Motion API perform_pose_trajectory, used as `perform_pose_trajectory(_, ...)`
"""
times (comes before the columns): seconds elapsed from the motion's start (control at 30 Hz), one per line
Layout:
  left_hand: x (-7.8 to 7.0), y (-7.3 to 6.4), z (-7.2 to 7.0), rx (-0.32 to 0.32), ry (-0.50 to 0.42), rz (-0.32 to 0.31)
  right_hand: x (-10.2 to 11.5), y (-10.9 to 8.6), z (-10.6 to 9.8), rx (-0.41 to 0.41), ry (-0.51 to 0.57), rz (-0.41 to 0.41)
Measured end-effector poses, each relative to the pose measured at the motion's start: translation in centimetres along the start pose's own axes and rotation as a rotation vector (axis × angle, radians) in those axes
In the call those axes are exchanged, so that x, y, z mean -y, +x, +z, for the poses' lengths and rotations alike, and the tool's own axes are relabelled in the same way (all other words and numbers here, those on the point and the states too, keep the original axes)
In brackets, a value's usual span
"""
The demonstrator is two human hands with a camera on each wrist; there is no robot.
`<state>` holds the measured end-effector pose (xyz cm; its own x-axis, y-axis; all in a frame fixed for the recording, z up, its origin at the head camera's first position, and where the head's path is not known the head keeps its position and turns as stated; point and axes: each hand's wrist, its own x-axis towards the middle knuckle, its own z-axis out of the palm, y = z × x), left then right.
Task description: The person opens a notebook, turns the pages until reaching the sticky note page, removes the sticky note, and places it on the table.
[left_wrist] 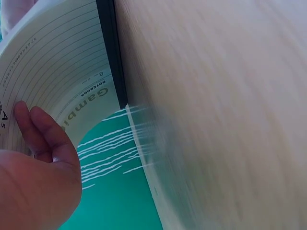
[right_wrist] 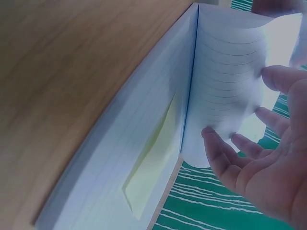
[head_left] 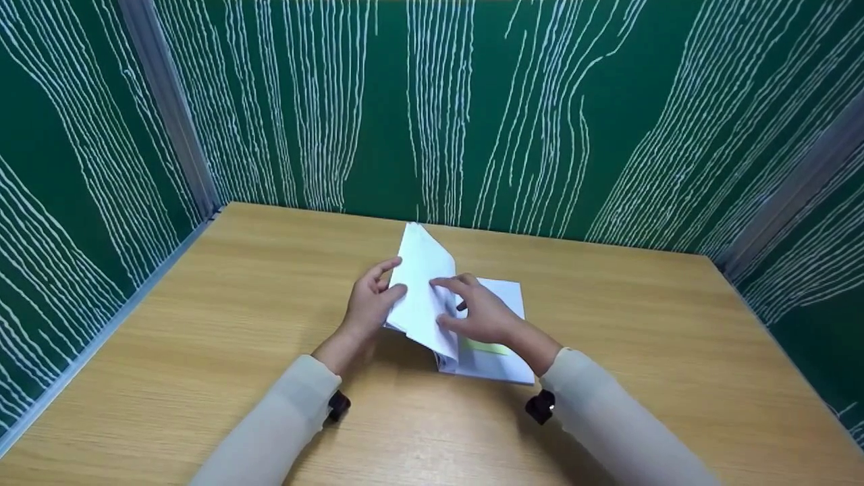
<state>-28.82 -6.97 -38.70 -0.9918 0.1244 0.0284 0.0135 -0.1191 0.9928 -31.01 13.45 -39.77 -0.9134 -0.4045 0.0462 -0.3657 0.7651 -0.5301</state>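
Note:
A lined notebook (head_left: 493, 364) lies part open on the table, its left cover and pages raised and bent. The left wrist view shows its printed cover (left_wrist: 81, 96) and black spine (left_wrist: 111, 52). My left hand (head_left: 368, 304) grips the raised left edge, thumb on the page side, fingers (left_wrist: 43, 127) behind against the cover. The spread fingertips of my right hand (head_left: 482, 314) touch the raised page (right_wrist: 230, 81), as the right wrist view shows. On the flat right page sits a yellow-green paper slip (right_wrist: 151, 163), partly covered by the right hand in the head view.
The notebook rests on a wooden table (head_left: 202, 337). Green walls (head_left: 385, 121) with white wavy lines stand behind it and at both sides, with grey posts (head_left: 169, 101) in the corners. A small dark device (head_left: 339, 406) is at the left wrist, another (head_left: 539, 407) at the right.

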Motion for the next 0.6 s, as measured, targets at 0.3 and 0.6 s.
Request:
perform_pose_trajectory(0.3, 2.0, 1.4, -0.3, -0.014, 0.011, 0.028, 0.6, 0.1, 0.0, 0.019, 0.086, -0.041)
perform_pose_trajectory(0.6, 0.5, 0.4, 0.1, -0.002, 0.027, 0.056, -0.8, -0.4, -0.8, 0.017, 0.053, -0.091)
